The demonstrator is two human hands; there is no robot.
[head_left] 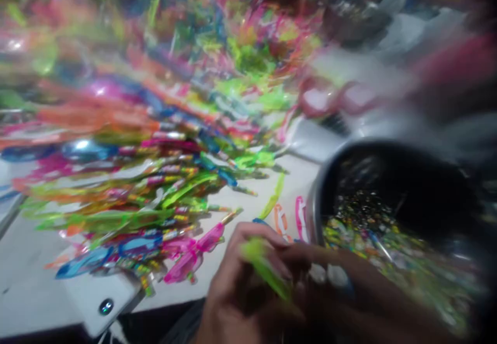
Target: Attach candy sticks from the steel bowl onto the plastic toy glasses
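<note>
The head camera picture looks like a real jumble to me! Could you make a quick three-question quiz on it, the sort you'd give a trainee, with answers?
1. Multiple choice: What colour is the strip at the person's left hand?
a) pink
b) yellow-green
c) blue

2. True or false: The white box is to the left of the person's hands in the picture.

3. Fill in the blank: The many small pieces at the right of the picture lie in a round ____.

Key: 1. b, yellow-green. 2. True; it is at the lower left. 3. Container; it is too blurred to tell exactly what the pieces are.
</note>
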